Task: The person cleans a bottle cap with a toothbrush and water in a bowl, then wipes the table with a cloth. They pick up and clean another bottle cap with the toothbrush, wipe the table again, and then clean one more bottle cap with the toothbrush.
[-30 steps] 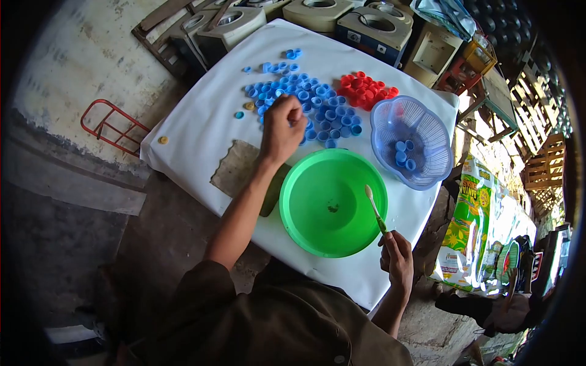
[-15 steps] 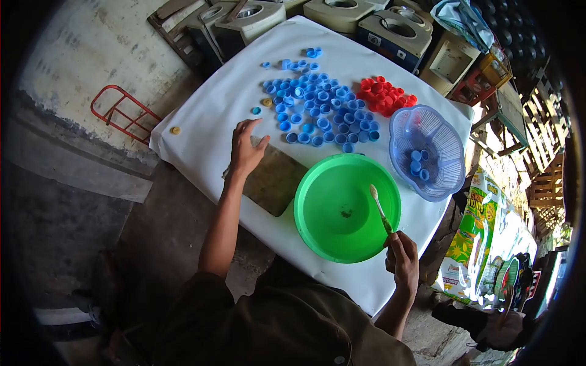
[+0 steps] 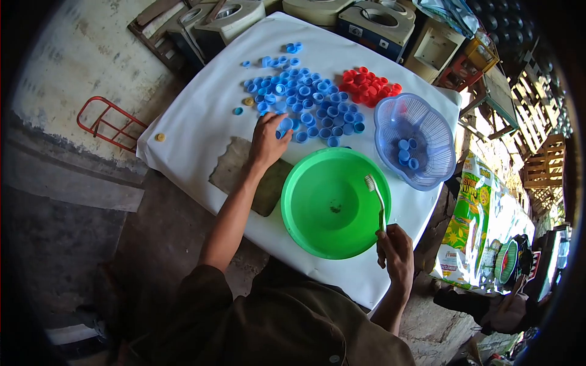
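My left hand (image 3: 267, 145) is at the near edge of a spread of blue bottle caps (image 3: 305, 91), thumb and fingers closed round one blue bottle cap (image 3: 285, 124). In my right hand (image 3: 397, 251) is a toothbrush (image 3: 380, 204), gripped by its handle, bristle end up over the right side of a green basin (image 3: 288, 207). Dark specks show on the basin's bottom. A grey-brown cloth (image 3: 235, 165) lies flat beside the basin, partly under my left forearm.
Red caps (image 3: 369, 86) are piled beyond the basin. A blue-purple plastic basket (image 3: 441, 137) with several blue caps stands at the right. Tan caps, one (image 3: 160, 137) by the left corner, lie on the white-covered table (image 3: 207, 91). Old appliance housings (image 3: 372, 27) line the back.
My left hand has moved right to the blue caps and closed on one. The toothbrush has turned, so its bristles now show. The whole view has shifted slightly.
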{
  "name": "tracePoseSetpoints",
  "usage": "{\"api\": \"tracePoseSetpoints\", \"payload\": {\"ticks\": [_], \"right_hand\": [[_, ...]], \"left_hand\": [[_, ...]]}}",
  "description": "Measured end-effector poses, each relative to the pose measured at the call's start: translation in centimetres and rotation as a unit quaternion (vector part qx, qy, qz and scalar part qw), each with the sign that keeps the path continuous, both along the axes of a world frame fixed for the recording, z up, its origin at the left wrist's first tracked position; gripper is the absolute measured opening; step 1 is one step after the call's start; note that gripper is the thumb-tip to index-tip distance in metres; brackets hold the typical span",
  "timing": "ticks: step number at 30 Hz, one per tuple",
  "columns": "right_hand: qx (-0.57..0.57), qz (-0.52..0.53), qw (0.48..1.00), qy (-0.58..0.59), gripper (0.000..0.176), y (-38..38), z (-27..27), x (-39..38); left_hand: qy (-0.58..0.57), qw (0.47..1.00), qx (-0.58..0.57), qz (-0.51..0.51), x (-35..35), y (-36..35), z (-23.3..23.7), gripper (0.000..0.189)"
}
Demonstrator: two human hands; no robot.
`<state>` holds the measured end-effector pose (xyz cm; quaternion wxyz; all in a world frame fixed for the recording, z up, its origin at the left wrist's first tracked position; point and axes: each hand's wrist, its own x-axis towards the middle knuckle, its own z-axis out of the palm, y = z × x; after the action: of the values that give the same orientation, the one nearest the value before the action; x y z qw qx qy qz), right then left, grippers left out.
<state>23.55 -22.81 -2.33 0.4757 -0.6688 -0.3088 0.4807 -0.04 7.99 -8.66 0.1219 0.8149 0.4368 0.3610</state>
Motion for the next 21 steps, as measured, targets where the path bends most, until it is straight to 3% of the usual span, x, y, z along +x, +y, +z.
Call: {"api": "tracePoseSetpoints", "payload": {"ticks": [1, 3, 6, 8, 9, 12, 18, 21], "right_hand": [[-0.039, 0.0, 0.999, -0.023, 0.016, -0.1, 0.3, 0.2], [-0.009, 0.0, 0.989, -0.147, 0.016, 0.0, 0.0, 0.1], [0.023, 0.025, 0.94, -0.34, 0.02, 0.8, 1.0, -0.3], [0.071, 0.049, 0.896, -0.435, 0.019, 1.2, 0.5, -0.3], [0.016, 0.087, 0.901, -0.424, 0.02, 1.6, 1.1, -0.3], [0.022, 0.112, 0.882, -0.458, 0.02, 2.2, 0.8, 0.2], [0.016, 0.139, 0.897, -0.42, 0.019, 2.6, 1.8, 1.1], [0.053, 0.146, 0.913, -0.378, 0.019, 2.8, 1.9, 0.6]], "left_hand": [[-0.029, 0.999, -0.039, -0.021, 0.4, -1.6, 2.2, 0.042], [-0.093, 0.991, -0.056, -0.075, 1.5, -5.2, 5.2, 0.044], [-0.097, 0.975, -0.112, -0.165, 3.3, -10.1, 6.5, 0.039], [0.004, 0.97, -0.145, -0.194, 3.9, -12.4, 5.5, 0.037], [0.016, 0.971, -0.15, -0.188, 4.2, -12.8, 4.7, 0.037], [0.057, 0.97, -0.159, -0.174, 4.7, -13.4, 2.7, 0.038], [0.134, 0.951, -0.21, -0.183, 4.5, -13.7, 0.6, 0.039], [0.022, 0.948, -0.224, -0.225, 4.8, -13.2, 2.3, 0.043]]}}
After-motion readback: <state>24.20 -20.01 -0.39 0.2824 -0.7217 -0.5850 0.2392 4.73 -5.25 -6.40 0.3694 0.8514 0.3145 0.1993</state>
